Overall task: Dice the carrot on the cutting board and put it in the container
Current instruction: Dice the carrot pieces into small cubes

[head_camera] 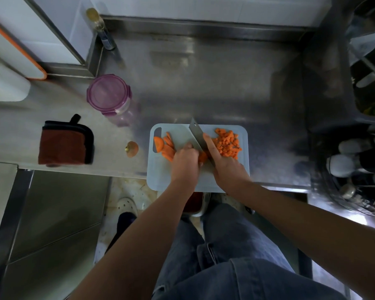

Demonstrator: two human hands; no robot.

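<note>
Two hands mid-dicing: left hand (185, 163) pins carrot slices (168, 148) under curled fingers, right hand (227, 165) grips knife (196, 135). Next, probably: chop remaining slices, then unlid container (109, 98).

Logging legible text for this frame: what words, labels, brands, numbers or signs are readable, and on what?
Nothing in this frame can be read.
Dark label on the bottle at the back of the counter: too blurred.
Pale marks on the jars at the right edge: too small and blurred.
No print visible on the cutting board, the knife or the purple-lidded container.
</note>
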